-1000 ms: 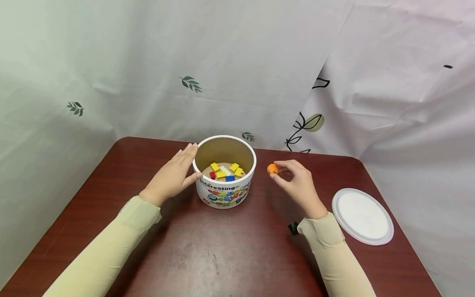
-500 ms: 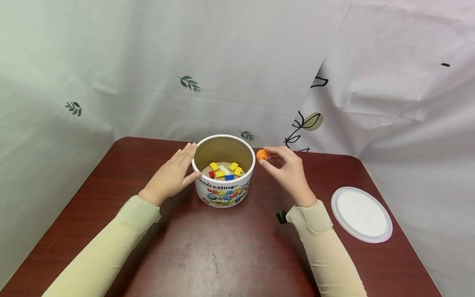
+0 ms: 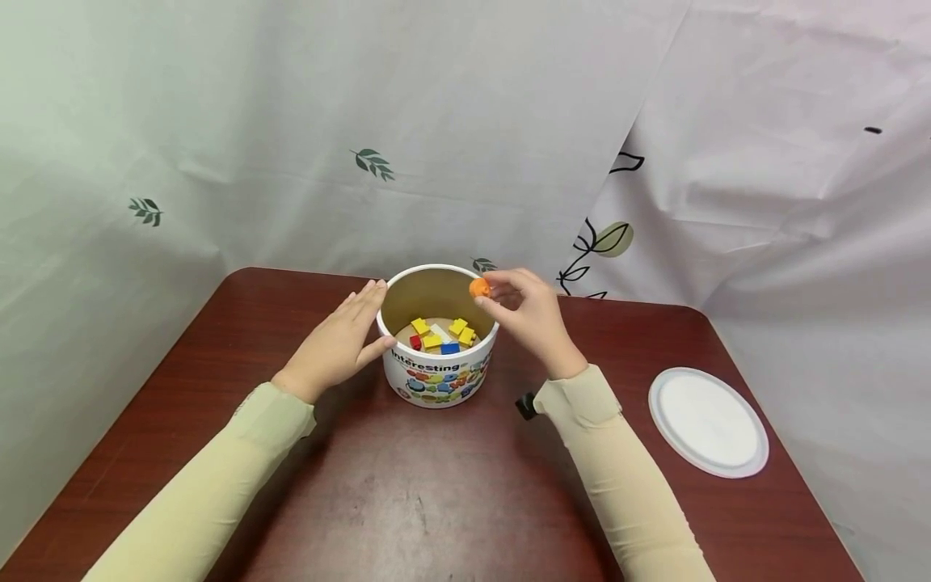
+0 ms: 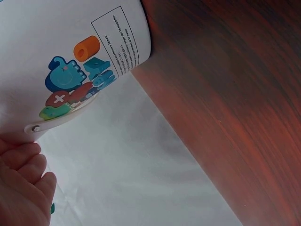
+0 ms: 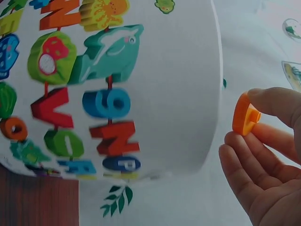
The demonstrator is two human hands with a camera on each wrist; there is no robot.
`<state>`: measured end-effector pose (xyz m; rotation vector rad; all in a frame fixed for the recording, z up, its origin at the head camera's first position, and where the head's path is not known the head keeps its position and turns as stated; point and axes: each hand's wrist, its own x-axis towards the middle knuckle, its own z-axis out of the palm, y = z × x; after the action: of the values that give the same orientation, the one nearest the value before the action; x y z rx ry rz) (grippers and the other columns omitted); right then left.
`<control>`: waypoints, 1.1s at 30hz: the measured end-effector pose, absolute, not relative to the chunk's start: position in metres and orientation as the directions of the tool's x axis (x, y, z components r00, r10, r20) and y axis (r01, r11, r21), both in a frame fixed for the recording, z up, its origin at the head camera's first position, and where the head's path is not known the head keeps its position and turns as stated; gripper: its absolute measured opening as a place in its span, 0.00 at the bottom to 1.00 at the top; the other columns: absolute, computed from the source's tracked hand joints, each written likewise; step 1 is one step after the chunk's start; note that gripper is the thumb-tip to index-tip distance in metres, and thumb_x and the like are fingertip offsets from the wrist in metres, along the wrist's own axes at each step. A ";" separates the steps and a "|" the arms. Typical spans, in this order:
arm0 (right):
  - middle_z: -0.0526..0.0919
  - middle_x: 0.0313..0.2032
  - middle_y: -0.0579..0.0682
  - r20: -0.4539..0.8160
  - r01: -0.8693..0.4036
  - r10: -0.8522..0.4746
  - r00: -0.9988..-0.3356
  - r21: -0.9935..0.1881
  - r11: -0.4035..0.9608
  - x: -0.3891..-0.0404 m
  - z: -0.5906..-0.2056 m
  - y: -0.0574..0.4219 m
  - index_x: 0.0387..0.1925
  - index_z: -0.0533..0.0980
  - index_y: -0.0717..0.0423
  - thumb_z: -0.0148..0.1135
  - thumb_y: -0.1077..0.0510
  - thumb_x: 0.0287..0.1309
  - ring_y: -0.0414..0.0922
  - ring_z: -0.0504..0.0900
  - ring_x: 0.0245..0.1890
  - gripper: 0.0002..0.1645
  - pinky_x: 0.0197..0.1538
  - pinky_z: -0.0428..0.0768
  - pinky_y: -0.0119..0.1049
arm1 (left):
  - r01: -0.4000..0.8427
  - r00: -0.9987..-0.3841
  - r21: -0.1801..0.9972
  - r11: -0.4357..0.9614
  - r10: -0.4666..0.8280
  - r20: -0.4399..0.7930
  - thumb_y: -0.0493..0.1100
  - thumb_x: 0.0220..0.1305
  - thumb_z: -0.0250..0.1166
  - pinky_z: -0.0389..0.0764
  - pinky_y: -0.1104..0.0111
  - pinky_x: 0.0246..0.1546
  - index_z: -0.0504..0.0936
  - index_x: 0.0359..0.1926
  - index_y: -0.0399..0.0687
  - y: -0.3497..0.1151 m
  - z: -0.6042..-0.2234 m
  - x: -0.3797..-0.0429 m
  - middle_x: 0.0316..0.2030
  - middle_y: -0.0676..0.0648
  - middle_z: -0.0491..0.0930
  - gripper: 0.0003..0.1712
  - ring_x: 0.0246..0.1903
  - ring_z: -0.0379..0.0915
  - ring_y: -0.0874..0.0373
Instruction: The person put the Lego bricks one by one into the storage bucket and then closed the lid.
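Note:
A white printed bucket (image 3: 436, 381) stands upright on the table, with several yellow bricks (image 3: 432, 342), a blue brick (image 3: 450, 348), a red brick (image 3: 415, 343) and a white one on its floor. My left hand (image 3: 334, 343) lies against the left side of its rim, fingers straight and thumb toward the front. Over the right part of the rim, my right hand (image 3: 534, 319) pinches an orange toy brick (image 3: 479, 288) between thumb and fingers. The right wrist view shows this orange brick (image 5: 242, 115) with a rounded edge and a small stud.
A round white lid (image 3: 709, 422) lies at the right side of the dark red wooden table (image 3: 407, 493). Behind the table hangs a pale cloth (image 3: 465, 121) with leaf prints. A small black object (image 3: 525, 406) shows beside the right cuff.
My right hand has carried the orange brick leftward and farther back, from right of the bucket to over its rim. The left hand and the bucket have stayed in place.

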<state>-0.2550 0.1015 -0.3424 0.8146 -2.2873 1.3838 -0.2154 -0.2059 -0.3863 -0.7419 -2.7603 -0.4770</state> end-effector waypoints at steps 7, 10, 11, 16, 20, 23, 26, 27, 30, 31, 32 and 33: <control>0.84 0.45 0.56 0.495 -0.616 -0.367 -0.787 -0.657 0.435 -0.262 -0.339 0.080 0.52 0.83 0.63 0.75 0.61 0.57 0.47 0.87 0.40 0.21 0.46 0.87 0.37 | 0.516 -0.844 0.247 0.820 0.437 0.311 0.56 0.71 0.63 0.49 0.49 0.77 0.52 0.77 0.28 -0.205 -0.386 -0.215 0.76 0.33 0.53 0.49 0.77 0.45 0.40; 0.85 0.45 0.54 0.457 -0.614 -0.412 -0.788 -0.633 0.471 -0.263 -0.338 0.070 0.52 0.83 0.63 0.74 0.59 0.58 0.44 0.86 0.41 0.21 0.48 0.86 0.33 | 0.514 -0.845 0.248 0.821 0.437 0.308 0.56 0.71 0.63 0.49 0.49 0.77 0.52 0.77 0.29 -0.205 -0.386 -0.215 0.77 0.33 0.53 0.49 0.77 0.45 0.40; 0.85 0.46 0.54 0.443 -0.614 -0.428 -0.788 -0.627 0.480 -0.263 -0.338 0.067 0.53 0.83 0.62 0.74 0.59 0.59 0.44 0.86 0.41 0.21 0.48 0.86 0.33 | 0.515 -0.845 0.246 0.821 0.437 0.309 0.56 0.71 0.63 0.50 0.49 0.77 0.52 0.77 0.29 -0.205 -0.387 -0.215 0.76 0.33 0.53 0.49 0.77 0.45 0.40; 0.84 0.47 0.54 0.370 -0.615 -0.502 -0.782 -0.590 0.523 -0.263 -0.337 0.050 0.54 0.82 0.63 0.73 0.59 0.60 0.44 0.86 0.39 0.22 0.45 0.85 0.32 | 0.511 -0.848 0.253 0.822 0.432 0.308 0.56 0.71 0.63 0.49 0.49 0.77 0.52 0.77 0.29 -0.205 -0.387 -0.215 0.76 0.33 0.53 0.49 0.77 0.45 0.40; 0.84 0.50 0.56 0.309 -0.588 -0.517 -0.798 -0.588 0.556 -0.265 -0.338 0.039 0.55 0.81 0.63 0.72 0.59 0.61 0.45 0.87 0.40 0.22 0.45 0.86 0.32 | 0.516 -0.844 0.252 0.819 0.436 0.312 0.56 0.72 0.63 0.49 0.49 0.77 0.52 0.77 0.29 -0.204 -0.386 -0.215 0.77 0.33 0.53 0.49 0.78 0.45 0.41; 0.84 0.52 0.58 0.268 -0.558 -0.518 -0.812 -0.614 0.558 -0.266 -0.338 0.033 0.56 0.80 0.65 0.71 0.59 0.62 0.47 0.88 0.43 0.23 0.46 0.86 0.32 | 0.524 -0.838 0.247 0.815 0.441 0.321 0.55 0.71 0.63 0.51 0.47 0.76 0.52 0.77 0.28 -0.205 -0.387 -0.215 0.76 0.33 0.54 0.49 0.78 0.45 0.41; 0.84 0.53 0.61 0.247 -0.548 -0.528 -0.813 -0.633 0.547 -0.266 -0.338 0.031 0.57 0.79 0.67 0.70 0.60 0.63 0.49 0.88 0.45 0.23 0.47 0.86 0.34 | 0.528 -0.834 0.245 0.813 0.443 0.328 0.55 0.71 0.63 0.52 0.46 0.76 0.53 0.76 0.28 -0.205 -0.388 -0.215 0.76 0.33 0.54 0.49 0.77 0.45 0.41; 0.83 0.54 0.61 0.245 -0.547 -0.529 -0.812 -0.634 0.547 -0.265 -0.338 0.032 0.57 0.79 0.67 0.69 0.60 0.63 0.49 0.88 0.45 0.23 0.47 0.86 0.33 | 0.528 -0.834 0.246 0.813 0.443 0.329 0.55 0.71 0.63 0.52 0.47 0.76 0.53 0.76 0.28 -0.205 -0.388 -0.215 0.76 0.33 0.54 0.49 0.77 0.45 0.41; 0.84 0.52 0.59 0.270 -0.564 -0.527 -0.806 -0.621 0.544 -0.263 -0.337 0.037 0.56 0.80 0.65 0.68 0.59 0.65 0.47 0.88 0.44 0.20 0.48 0.86 0.35 | 0.526 -0.836 0.250 0.813 0.441 0.327 0.55 0.71 0.63 0.51 0.48 0.77 0.53 0.76 0.28 -0.205 -0.388 -0.215 0.76 0.33 0.54 0.49 0.78 0.45 0.41; 0.84 0.51 0.58 0.286 -0.571 -0.521 -0.804 -0.617 0.541 -0.262 -0.337 0.039 0.55 0.81 0.64 0.67 0.59 0.65 0.47 0.87 0.44 0.19 0.48 0.86 0.35 | 0.525 -0.837 0.251 0.813 0.440 0.326 0.55 0.71 0.63 0.50 0.48 0.77 0.53 0.77 0.28 -0.205 -0.388 -0.215 0.76 0.33 0.54 0.48 0.78 0.45 0.41; 0.85 0.50 0.56 0.307 -0.579 -0.514 -0.801 -0.615 0.536 -0.261 -0.336 0.041 0.54 0.81 0.64 0.67 0.59 0.66 0.46 0.87 0.43 0.18 0.49 0.86 0.36 | 0.523 -0.838 0.254 0.813 0.439 0.323 0.55 0.72 0.63 0.50 0.49 0.77 0.52 0.77 0.29 -0.205 -0.388 -0.215 0.77 0.33 0.53 0.48 0.78 0.44 0.41; 0.85 0.49 0.55 0.329 -0.587 -0.505 -0.798 -0.613 0.528 -0.259 -0.335 0.044 0.54 0.81 0.63 0.66 0.59 0.66 0.46 0.87 0.43 0.17 0.49 0.86 0.36 | 0.521 -0.841 0.258 0.814 0.437 0.320 0.55 0.72 0.63 0.49 0.49 0.77 0.52 0.77 0.29 -0.205 -0.388 -0.215 0.77 0.33 0.53 0.48 0.78 0.44 0.42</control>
<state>-0.2591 0.0437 -0.3348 0.9506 -2.6486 1.1271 -0.2152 -0.2052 -0.3877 -0.7392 -2.7529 -0.4950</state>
